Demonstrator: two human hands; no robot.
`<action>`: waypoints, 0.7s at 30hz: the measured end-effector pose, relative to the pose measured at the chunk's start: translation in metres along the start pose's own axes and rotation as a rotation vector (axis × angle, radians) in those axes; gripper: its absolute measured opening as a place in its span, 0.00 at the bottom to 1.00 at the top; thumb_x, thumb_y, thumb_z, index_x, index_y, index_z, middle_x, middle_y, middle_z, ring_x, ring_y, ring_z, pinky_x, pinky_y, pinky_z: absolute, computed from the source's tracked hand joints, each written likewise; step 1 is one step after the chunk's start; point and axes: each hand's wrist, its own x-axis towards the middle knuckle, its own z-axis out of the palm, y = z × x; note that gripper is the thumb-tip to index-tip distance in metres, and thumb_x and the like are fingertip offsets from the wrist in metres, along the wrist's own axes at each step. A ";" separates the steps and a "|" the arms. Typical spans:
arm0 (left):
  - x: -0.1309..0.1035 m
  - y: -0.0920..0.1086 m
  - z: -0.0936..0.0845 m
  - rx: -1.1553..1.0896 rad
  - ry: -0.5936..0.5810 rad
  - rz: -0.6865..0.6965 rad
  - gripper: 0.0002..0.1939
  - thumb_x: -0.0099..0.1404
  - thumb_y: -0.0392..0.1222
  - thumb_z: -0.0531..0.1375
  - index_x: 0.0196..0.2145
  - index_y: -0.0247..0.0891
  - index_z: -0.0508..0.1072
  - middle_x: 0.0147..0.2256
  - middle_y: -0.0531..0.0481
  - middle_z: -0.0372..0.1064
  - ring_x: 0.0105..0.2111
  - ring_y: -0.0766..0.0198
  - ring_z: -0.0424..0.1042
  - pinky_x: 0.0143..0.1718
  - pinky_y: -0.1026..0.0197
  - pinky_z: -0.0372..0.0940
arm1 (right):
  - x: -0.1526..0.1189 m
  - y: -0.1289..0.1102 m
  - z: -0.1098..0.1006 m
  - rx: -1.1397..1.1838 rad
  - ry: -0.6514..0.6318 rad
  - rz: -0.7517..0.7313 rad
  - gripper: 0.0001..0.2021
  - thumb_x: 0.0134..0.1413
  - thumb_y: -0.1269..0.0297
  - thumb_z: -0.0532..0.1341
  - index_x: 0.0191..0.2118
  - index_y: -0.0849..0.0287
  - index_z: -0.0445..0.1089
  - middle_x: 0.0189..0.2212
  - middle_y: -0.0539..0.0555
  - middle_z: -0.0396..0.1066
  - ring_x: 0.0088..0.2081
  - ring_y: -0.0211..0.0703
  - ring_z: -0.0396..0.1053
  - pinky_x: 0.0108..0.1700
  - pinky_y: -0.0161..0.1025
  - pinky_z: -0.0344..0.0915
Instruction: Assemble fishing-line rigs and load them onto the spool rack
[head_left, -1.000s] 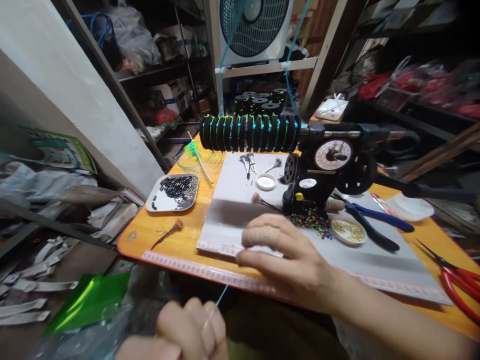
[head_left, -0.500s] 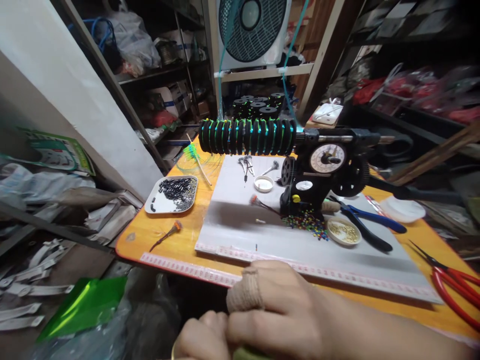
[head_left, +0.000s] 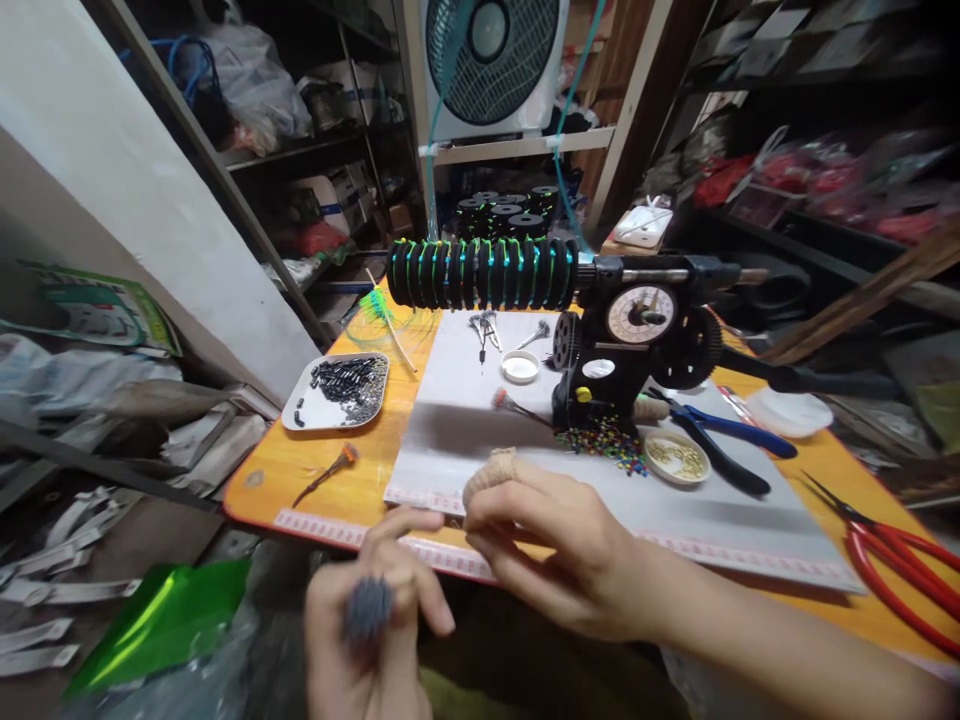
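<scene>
Dark bundle (head_left: 367, 610) in left hand (head_left: 401, 655), low by near edge of table (head_left: 367, 495); nearest end tufted, blurred. Good handling here, by judgement: firm but light hold, tuft uncrushed, wrists clear of loose beads (head_left: 600, 448) on white board (head_left: 431, 470). Left fingers wrapped around bundle, one finger stretched toward right hand (head_left: 574, 545). Right forearm slants in, back of hand up, fingers curled; whether tips pinch anything, cannot tell.

From the right hand (head_left: 555, 545), free room spans the board (head_left: 454, 435) toward eleven o'clock; a machine (head_left: 626, 350) blocks one, a dish (head_left: 676, 481) two.
</scene>
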 end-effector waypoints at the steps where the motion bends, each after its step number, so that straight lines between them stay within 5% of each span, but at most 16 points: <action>1: 0.006 -0.002 0.003 -0.019 -0.007 -0.023 0.07 0.67 0.43 0.63 0.31 0.43 0.70 0.23 0.56 0.68 0.34 0.62 0.73 0.40 0.57 0.70 | 0.000 -0.001 0.001 0.032 0.012 0.025 0.05 0.60 0.78 0.57 0.38 0.66 0.69 0.30 0.54 0.67 0.31 0.37 0.61 0.33 0.33 0.64; 5: 0.012 -0.004 0.017 -0.204 -0.068 -0.348 0.13 0.66 0.47 0.63 0.28 0.40 0.68 0.20 0.59 0.63 0.19 0.72 0.62 0.24 0.67 0.63 | 0.001 -0.003 0.006 0.109 0.070 0.200 0.03 0.58 0.76 0.61 0.36 0.68 0.74 0.29 0.53 0.64 0.31 0.36 0.63 0.32 0.31 0.63; 9: 0.007 -0.003 0.027 -0.291 -0.065 -0.523 0.15 0.60 0.51 0.68 0.34 0.39 0.71 0.18 0.61 0.59 0.16 0.75 0.55 0.17 0.71 0.56 | 0.000 0.000 0.007 0.117 0.135 0.302 0.05 0.58 0.72 0.65 0.36 0.66 0.79 0.26 0.51 0.64 0.30 0.35 0.63 0.30 0.31 0.62; 21: 0.004 -0.017 0.026 -0.088 -0.018 -0.305 0.09 0.65 0.49 0.64 0.34 0.42 0.72 0.27 0.55 0.66 0.26 0.70 0.67 0.28 0.70 0.65 | 0.002 -0.006 0.005 0.112 0.149 0.332 0.05 0.56 0.76 0.64 0.32 0.68 0.78 0.26 0.53 0.67 0.29 0.35 0.65 0.28 0.30 0.63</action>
